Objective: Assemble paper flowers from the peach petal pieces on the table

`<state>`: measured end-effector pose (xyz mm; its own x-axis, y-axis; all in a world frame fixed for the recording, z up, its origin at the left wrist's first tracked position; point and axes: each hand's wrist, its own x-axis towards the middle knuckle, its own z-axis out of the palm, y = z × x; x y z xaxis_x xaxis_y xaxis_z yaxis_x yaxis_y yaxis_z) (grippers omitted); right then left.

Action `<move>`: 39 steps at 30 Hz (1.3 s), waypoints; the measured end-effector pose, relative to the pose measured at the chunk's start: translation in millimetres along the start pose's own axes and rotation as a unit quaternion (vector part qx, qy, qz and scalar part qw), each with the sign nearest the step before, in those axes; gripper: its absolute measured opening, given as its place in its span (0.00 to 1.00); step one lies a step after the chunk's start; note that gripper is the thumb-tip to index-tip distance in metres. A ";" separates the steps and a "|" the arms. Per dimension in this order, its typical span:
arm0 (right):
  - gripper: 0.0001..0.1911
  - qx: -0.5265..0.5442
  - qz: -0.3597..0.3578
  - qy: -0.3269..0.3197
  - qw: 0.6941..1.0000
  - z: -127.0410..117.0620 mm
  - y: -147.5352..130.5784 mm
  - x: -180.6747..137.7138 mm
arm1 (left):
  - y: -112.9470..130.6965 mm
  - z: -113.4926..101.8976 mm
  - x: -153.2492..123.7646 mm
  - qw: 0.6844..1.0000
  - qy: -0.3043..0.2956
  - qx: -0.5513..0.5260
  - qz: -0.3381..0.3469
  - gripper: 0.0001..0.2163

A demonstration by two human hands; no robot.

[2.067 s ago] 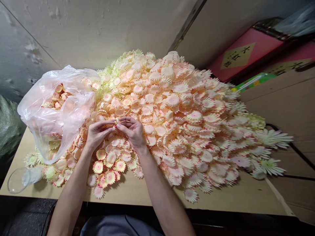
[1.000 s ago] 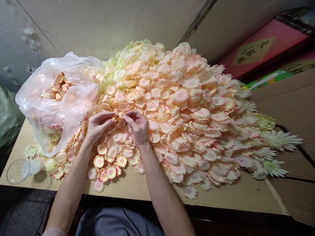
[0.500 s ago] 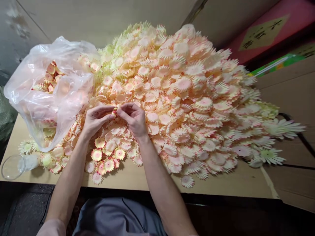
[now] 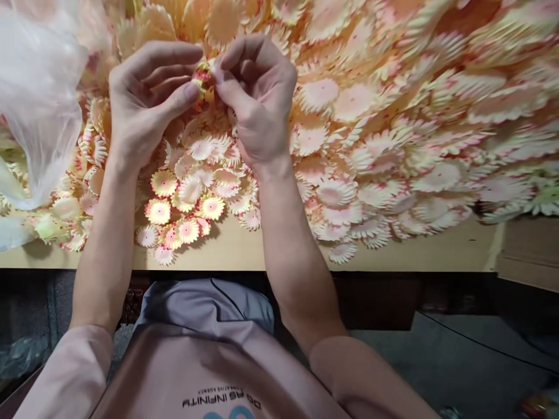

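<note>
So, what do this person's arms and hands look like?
Both the left hand and right hand are bare, without gloves; no watch shows. Short, plain, dusty-pink sleeves end around the elbows, matching the shirt, which bears dark lettering and a blue print.

Between thumb and fingers, the person's left grip (image 4: 142,99) holds a small red-and-yellow flower piece (image 4: 203,77); the right grip (image 4: 264,102) meets its right edge. Pale petal discs (image 4: 319,93) surround both grips, a plastic bag (image 4: 48,110) left of them.
</note>
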<state>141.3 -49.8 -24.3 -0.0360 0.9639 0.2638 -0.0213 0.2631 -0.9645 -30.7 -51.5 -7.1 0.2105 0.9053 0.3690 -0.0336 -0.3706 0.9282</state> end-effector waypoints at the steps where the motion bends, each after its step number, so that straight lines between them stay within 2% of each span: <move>1: 0.15 -0.027 0.003 0.000 1.000 -0.3 -0.7 0.0 | -1.4 -0.8 0.1 1.000 -0.006 0.011 0.008 0.18; 7: 0.16 -0.106 0.046 -0.018 0.993 1.5 -6.8 -2.2 | -0.5 1.0 -1.4 1.000 0.024 0.001 -0.001 0.17; 11: 0.19 -0.094 0.069 -0.034 0.993 2.4 -6.2 -2.0 | 5.2 5.6 -2.6 0.996 0.065 0.000 -0.063 0.15; 15: 0.21 -0.087 0.063 -0.040 0.993 0.9 2.1 1.0 | 0.4 3.0 0.0 0.999 0.034 -0.023 -0.020 0.15; 18: 0.22 -0.047 0.030 -0.053 0.997 -0.1 9.6 3.0 | -4.9 -0.5 1.8 0.999 0.022 -0.022 0.008 0.15; 22: 0.18 -0.047 -0.014 -0.031 0.998 3.9 8.4 -0.4 | -5.7 -0.9 1.3 1.000 0.025 -0.018 -0.002 0.15; 26: 0.19 -0.092 -0.159 0.026 0.983 10.8 -14.0 -7.8 | -5.8 1.5 0.9 0.998 0.042 -0.041 -0.031 0.15; 28: 0.21 -0.185 -0.226 0.025 0.956 9.7 -34.0 -9.7 | -6.1 2.6 0.7 0.997 0.055 -0.041 -0.040 0.12; 29: 0.22 -0.253 -0.246 0.004 0.936 7.4 -45.7 -10.5 | -6.0 3.0 0.6 0.997 0.056 -0.044 -0.036 0.11; 30: 0.23 -0.310 -0.296 -0.012 0.903 4.2 -58.3 -11.8 | -5.9 3.3 0.4 0.997 0.055 -0.050 -0.026 0.12; 32: 0.27 -0.410 -0.316 -0.084 0.851 -3.3 -84.3 -18.9 | -5.1 3.7 0.3 0.997 0.050 -0.065 -0.014 0.15; 34: 0.29 -0.455 -0.335 -0.177 0.806 -10.1 -109.0 -35.4 | -4.2 3.8 0.2 0.996 0.051 -0.070 -0.025 0.17; 36: 0.24 -0.445 -0.343 -0.283 0.777 -14.3 -130.2 -61.8 | -4.0 3.7 0.0 0.996 0.052 -0.061 -0.029 0.15; 37: 0.19 -0.420 -0.325 -0.312 0.788 -15.4 -139.5 -77.1 | -4.3 3.6 -0.2 0.997 0.046 -0.057 -0.021 0.14; 39: 0.12 -0.350 -0.247 -0.303 0.851 -15.1 -155.9 -107.1 | -5.9 3.0 -0.4 0.998 0.031 -0.047 0.002 0.12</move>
<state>163.6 -193.4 97.7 -0.7086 0.5866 0.3921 0.4102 0.7946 -0.4475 -27.6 -50.4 -12.9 0.1495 0.9161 0.3720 -0.1262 -0.3555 0.9261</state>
